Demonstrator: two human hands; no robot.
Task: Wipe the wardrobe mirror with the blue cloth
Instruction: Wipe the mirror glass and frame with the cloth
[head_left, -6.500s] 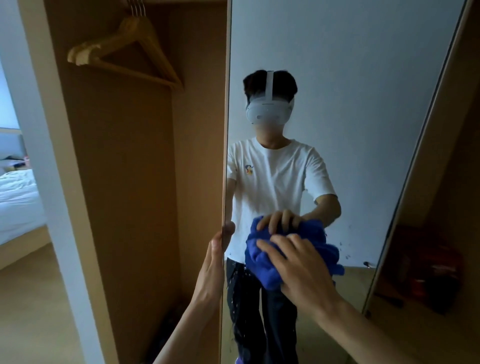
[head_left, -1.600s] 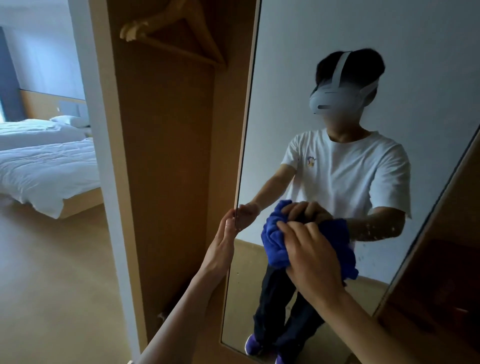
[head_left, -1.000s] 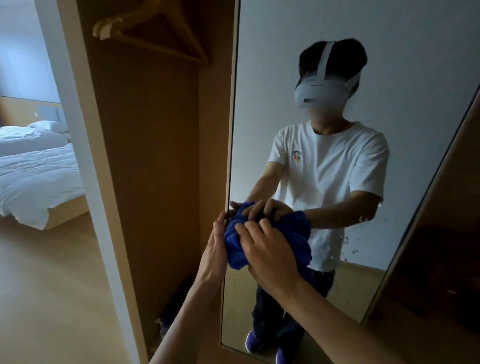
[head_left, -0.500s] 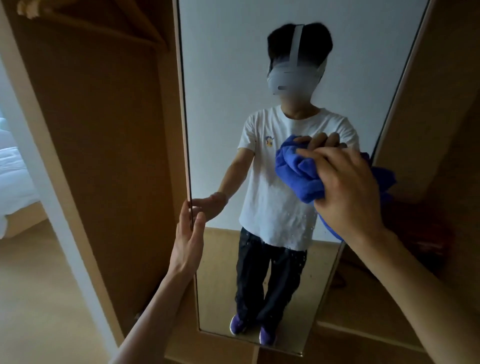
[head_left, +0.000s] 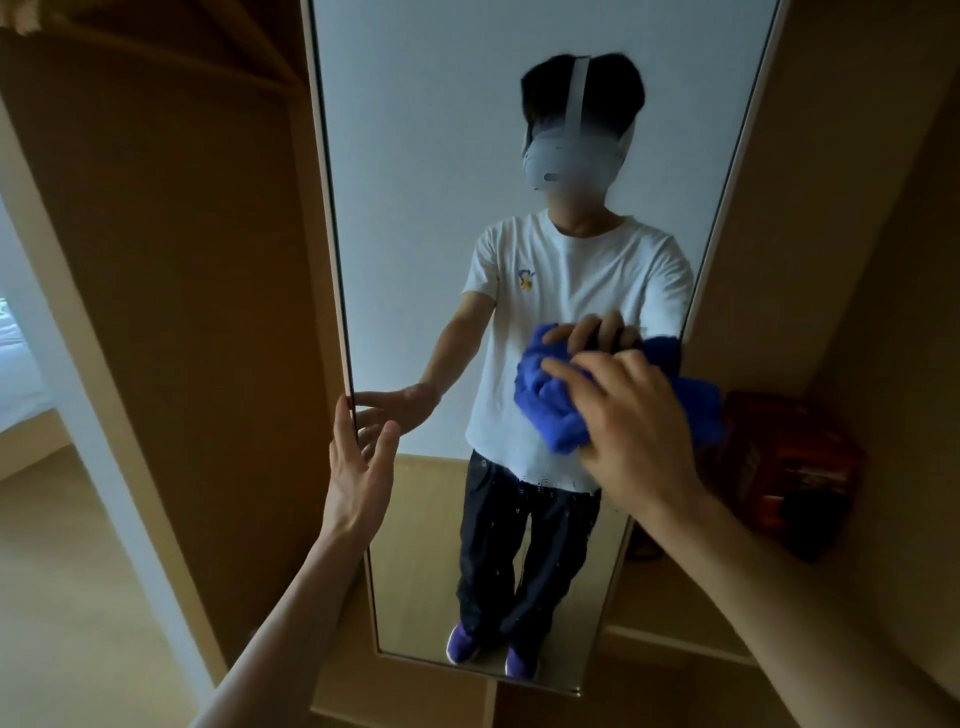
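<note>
Head camera: a person's right hand (head_left: 634, 431) grasps a bunched blue cloth (head_left: 550, 410) and presses it against the wardrobe mirror (head_left: 426, 208), at mid-height by the glass's right edge, with part of the cloth hanging past that edge. The left hand (head_left: 358, 467), fingers straight and relaxed, touches the mirror's left edge (nothing is held in it). Small droplets (head_left: 540, 483) speckle the glass just below the cloth. A red object (head_left: 795, 467) sits in the wardrobe (head_left: 182, 260) compartment right of the mirror.
</note>
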